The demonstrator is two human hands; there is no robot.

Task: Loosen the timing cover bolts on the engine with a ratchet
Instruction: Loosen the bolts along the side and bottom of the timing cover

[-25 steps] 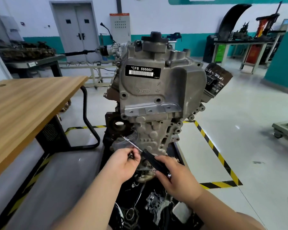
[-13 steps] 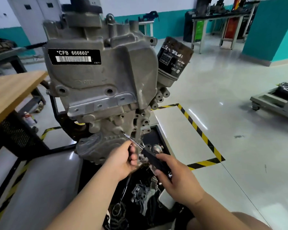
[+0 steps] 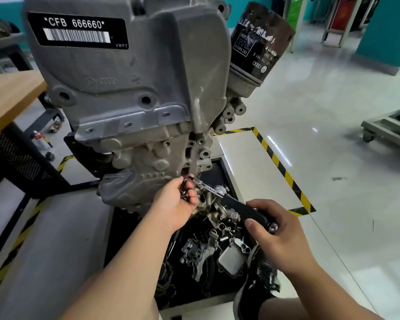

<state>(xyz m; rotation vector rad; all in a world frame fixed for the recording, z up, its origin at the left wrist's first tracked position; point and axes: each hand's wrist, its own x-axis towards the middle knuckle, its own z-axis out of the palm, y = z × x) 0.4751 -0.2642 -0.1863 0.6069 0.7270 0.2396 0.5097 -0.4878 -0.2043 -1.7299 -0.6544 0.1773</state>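
Grey metal is filling most of the view: the big engine [image 3: 129,88] is standing upright, close to the person, with a black and white label [image 3: 76,31] sticking near its top. Its lower timing cover [image 3: 143,179] is sitting at the bottom front, just above the two hands. A wooden table [image 3: 7,98] is standing off to the left side. A black tray [image 3: 217,172] is lying on the floor under the engine, and many loose metal parts [image 3: 199,252] are lying in it. A black oil filter [image 3: 261,40] is sticking out from the top right side of the engine. A dark shoe [image 3: 254,287] is resting at the edge of the tray. The right hand [image 3: 277,229] is curling its fingers and thumb around the black handle of the ratchet [image 3: 240,209]. The ratchet is pointing up and to the left, and its shiny thin end is reaching the lower right corner of the timing cover. The left hand [image 3: 176,202] is waiting right beside that end, with its fingers curling around some small dark bolts [image 3: 184,188].
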